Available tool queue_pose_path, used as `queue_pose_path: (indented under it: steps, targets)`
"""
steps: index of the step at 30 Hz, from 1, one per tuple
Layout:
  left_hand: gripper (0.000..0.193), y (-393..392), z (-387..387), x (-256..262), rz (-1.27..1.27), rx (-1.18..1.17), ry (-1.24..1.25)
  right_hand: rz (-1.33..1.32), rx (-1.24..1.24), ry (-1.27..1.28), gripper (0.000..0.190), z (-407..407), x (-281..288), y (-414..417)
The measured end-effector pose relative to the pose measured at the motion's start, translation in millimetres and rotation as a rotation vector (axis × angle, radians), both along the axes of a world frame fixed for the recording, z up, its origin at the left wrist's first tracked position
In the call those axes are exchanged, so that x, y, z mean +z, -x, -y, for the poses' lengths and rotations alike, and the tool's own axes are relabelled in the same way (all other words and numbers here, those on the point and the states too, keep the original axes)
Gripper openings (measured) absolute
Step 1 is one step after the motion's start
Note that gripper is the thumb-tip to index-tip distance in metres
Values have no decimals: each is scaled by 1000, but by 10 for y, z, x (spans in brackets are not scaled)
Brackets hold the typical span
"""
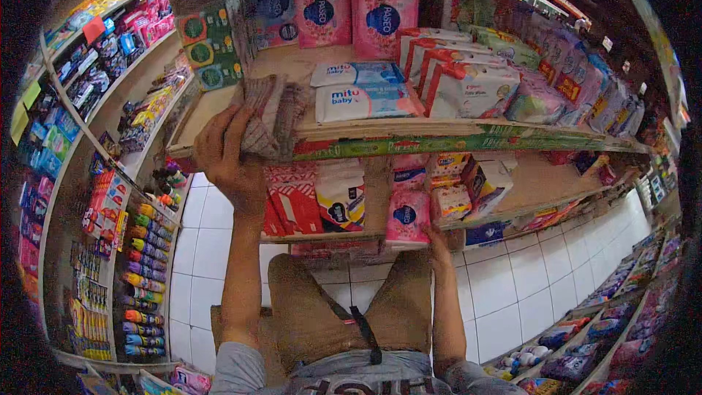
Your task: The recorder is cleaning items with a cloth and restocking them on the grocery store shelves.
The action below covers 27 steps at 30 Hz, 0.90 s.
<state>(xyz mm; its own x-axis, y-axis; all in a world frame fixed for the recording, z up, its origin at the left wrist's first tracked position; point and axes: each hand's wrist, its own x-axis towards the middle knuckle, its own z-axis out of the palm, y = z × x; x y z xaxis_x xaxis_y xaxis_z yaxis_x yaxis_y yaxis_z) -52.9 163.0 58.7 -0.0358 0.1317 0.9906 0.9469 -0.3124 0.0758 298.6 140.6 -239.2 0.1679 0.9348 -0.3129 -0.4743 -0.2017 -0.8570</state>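
My left hand (225,148) is at the left end of the upper wooden shelf (362,128), its fingers bent over a folded striped cloth (264,115). The cloth lies over the shelf's front edge. Lower down, my right hand (437,244) grips the lower right side of a pink Paseo tissue pack (408,216), its fingers partly hidden. That pack stands at the front of the lower shelf (540,186). Right of the cloth, white and blue Mitu baby wipes packs (364,101) lie on the upper shelf.
Large pink Paseo packs (385,16) stand behind, with green boxes (208,46) at left. Red-and-white baby wipes (471,88) line the upper shelf. Red packs (290,200) and a Nice tissue pack (451,167) flank the lower pack. A curved rack of bottles (145,277) stands left.
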Motion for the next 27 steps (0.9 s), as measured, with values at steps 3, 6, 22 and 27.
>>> queue_pose_path:
  steps: [3, 6, 22, 27]
  targets:
    - [41, -11, -172, 49, 64, -77, -22, 167, -68, -82, 41, -69, -606, -397]
    - [38, 188, -164, 211, 81, -83, -167, -89, -221, -155, 41, 164, -75, 51]
    - [53, -201, 209, 501, -163, -100, 293, -364, -309, -175, 46, 254, -321, 81]
    - [43, -653, 523, -571, 77, -847, 373, -128, -291, -157, 52, 341, -375, 269]
